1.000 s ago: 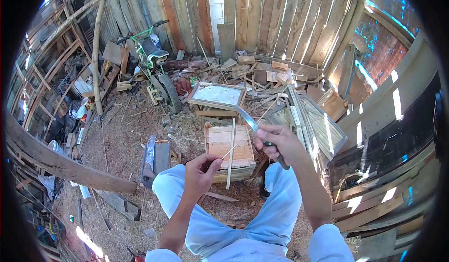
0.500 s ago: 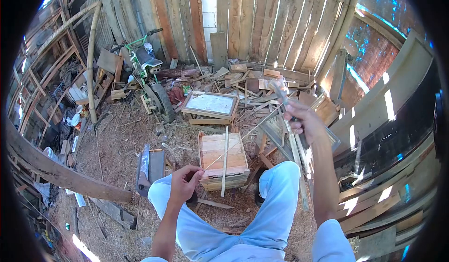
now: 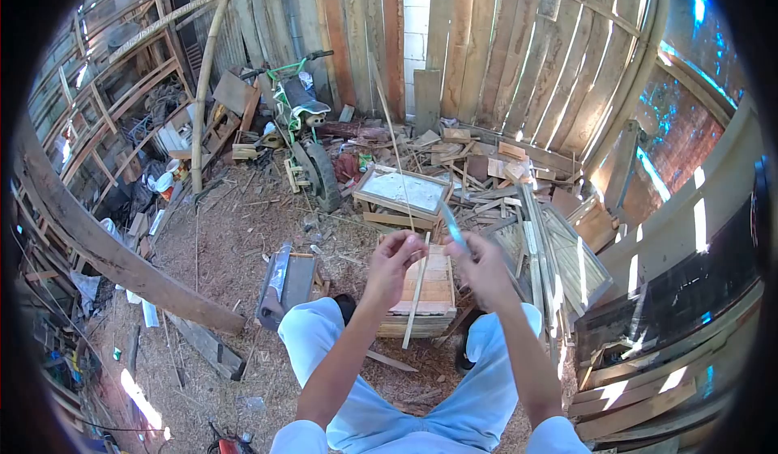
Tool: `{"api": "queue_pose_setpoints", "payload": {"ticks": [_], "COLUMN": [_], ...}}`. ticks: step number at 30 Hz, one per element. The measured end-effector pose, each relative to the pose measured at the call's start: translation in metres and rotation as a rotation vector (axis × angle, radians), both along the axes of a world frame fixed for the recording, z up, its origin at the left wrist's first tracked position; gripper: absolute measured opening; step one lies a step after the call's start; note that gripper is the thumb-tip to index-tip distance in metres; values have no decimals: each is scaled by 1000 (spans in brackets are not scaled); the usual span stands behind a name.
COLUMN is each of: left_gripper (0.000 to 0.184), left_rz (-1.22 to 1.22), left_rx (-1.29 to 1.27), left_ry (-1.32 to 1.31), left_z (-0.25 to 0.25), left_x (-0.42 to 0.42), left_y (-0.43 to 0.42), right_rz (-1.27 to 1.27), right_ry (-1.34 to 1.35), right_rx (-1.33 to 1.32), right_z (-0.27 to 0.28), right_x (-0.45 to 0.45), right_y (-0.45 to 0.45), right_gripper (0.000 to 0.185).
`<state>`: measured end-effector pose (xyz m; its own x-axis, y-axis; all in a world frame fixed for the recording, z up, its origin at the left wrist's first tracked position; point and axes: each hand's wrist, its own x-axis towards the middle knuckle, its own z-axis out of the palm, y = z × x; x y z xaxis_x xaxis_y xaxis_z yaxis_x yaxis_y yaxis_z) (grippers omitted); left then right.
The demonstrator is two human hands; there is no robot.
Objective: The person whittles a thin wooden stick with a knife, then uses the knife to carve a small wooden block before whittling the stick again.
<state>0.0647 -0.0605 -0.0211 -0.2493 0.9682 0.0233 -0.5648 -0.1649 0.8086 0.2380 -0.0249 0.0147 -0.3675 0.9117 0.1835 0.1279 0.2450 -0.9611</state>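
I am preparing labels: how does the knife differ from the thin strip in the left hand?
The knife looks shiny and bluish; the thin strip is dull tan. The knife looks shorter, the thin strip far longer. Both are held and slant toward the picture's upper left.

White blocks show between upright wall planks. Sunlight streaks the right side. The brown floor is littered.

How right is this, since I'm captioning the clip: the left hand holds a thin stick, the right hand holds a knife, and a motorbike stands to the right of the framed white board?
The motorbike is misplaced: the head view shows it left of the framed white board. The left hand does hold a thin stick, the right hand a knife.
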Motion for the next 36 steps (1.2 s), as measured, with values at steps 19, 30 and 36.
{"api": "queue_pose_setpoints", "payload": {"ticks": [19,30,36], "left_gripper": [33,29,25], "left_rz": [673,142,120], "left_rx": [531,463,202], "left_ry": [1983,1855,1453], "left_z": [87,54,53], "left_x": [-46,-130,-89], "left_y": [-7,8,-3], "right_rz": [81,34,-69], "right_ry": [-204,-483,-268], "right_rx": [35,292,-15], "right_z": [1,20,6], "right_x": [4,82,58], "right_y": [-12,48,30], "right_gripper": [14,14,28]}}
